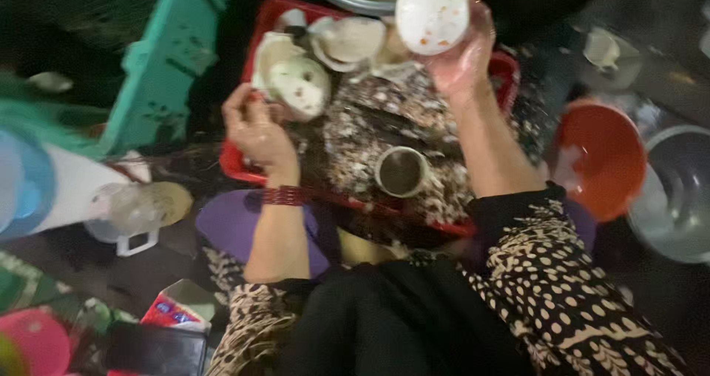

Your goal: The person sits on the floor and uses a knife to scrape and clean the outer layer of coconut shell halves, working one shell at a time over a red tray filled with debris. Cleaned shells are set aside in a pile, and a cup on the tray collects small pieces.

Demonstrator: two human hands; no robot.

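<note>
A person's right hand [462, 54] is gripping a stained white bowl [433, 14] above a red tray [235, 161] of dirty dishes, while the left hand [255, 128] is clutching another white bowl [299, 87] lying in it

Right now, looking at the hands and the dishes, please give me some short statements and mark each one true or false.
1. The right hand holds up a white bowl. True.
2. The white bowl is spotless. False: it has reddish stains.
3. The left hand is at a dirty plate in the red tub. True.
4. The cup in the tub lies upside down. False: its opening faces up.
5. An orange bowl lies inside the red tub. False: it sits outside, to the right.
</note>
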